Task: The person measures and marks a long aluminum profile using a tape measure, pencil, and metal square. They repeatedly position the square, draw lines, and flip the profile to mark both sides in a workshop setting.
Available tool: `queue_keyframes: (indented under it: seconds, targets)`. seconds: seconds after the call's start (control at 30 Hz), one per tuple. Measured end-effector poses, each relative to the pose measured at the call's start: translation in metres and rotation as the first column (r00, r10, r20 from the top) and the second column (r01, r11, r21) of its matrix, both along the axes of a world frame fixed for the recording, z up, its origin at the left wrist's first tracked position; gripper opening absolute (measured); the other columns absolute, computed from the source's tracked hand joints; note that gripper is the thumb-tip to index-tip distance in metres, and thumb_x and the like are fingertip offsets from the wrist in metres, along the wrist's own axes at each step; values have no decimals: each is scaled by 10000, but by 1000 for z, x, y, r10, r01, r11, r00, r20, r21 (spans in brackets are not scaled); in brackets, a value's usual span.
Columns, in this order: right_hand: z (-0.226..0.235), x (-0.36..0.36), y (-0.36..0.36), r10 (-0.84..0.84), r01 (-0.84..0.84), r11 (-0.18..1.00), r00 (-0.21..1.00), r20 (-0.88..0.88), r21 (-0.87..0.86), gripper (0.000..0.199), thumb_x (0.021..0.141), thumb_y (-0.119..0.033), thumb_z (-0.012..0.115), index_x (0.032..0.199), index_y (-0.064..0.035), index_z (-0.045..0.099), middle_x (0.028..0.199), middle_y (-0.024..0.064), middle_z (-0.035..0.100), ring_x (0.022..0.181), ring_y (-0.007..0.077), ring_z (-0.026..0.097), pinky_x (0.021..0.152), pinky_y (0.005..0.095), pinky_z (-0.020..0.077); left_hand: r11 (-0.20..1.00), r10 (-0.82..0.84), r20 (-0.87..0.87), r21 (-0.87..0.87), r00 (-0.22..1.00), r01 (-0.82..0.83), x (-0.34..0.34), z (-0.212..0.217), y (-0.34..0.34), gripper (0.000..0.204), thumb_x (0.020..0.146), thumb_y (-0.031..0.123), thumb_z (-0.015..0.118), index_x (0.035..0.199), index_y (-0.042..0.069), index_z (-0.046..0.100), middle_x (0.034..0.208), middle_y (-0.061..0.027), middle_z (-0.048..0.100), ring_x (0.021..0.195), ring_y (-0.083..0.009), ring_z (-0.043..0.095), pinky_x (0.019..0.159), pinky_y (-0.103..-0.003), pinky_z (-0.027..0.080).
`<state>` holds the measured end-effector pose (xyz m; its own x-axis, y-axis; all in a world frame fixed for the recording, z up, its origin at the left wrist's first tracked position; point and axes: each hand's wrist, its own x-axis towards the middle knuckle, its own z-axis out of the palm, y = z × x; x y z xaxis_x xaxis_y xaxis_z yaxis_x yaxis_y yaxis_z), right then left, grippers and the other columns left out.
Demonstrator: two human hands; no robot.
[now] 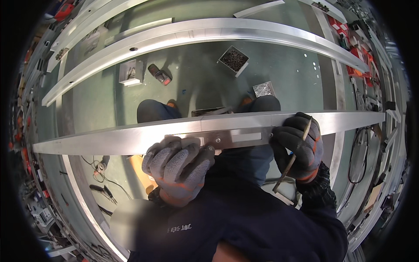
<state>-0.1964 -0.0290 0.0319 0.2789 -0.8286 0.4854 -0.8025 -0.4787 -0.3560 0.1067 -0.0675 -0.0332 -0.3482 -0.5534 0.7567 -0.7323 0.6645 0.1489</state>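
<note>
A long silver metal bar [131, 139] runs from left to right in front of me. Against its near side lies a flat metal plate [220, 139] with rectangular cut-outs and small round holes. My left hand [178, 168], in a grey glove with orange trim, has its fingers curled over the plate's left part. At the plate's right end is my right hand [299, 142], gloved alike, its fingertips by the plate. A thin, pencil-like yellowish stick [290, 163] is held in that hand, slanting down toward me. The fingers hide both plate ends in part.
Beyond the bar lies another long metal rail [209, 31]. On the green floor are a box of dark screws [234, 60], a box of silver screws [264, 89], a white box [131, 73] and a cordless tool [159, 75]. Pliers [104, 192] and cables lie at left.
</note>
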Motion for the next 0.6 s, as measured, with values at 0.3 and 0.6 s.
queue_keyframes:
  seconds: [0.3, 0.6]
  targets:
    - [-2, 1, 2, -6, 6, 1000, 1000, 7, -5, 356, 722, 26, 892, 1025, -90, 746, 1016, 75, 796, 974, 334, 737, 909, 496, 587, 999, 8, 25, 42, 1000, -9, 2, 2, 5, 55, 969, 377, 807, 976, 400, 857, 1168, 119, 679, 1166, -185, 609, 1031, -421, 516]
    - [25, -2, 13, -150, -20, 956, 824, 546, 293, 470, 1125, -251, 616, 1485, 47, 564, 1156, 189, 779, 1120, 284, 750, 1063, 456, 558, 999, -2, -37, 41, 999, 3, 5, 4, 6, 218, 773, 315, 921, 982, 360, 879, 1169, 119, 728, 1209, -211, 598, 1034, -446, 512]
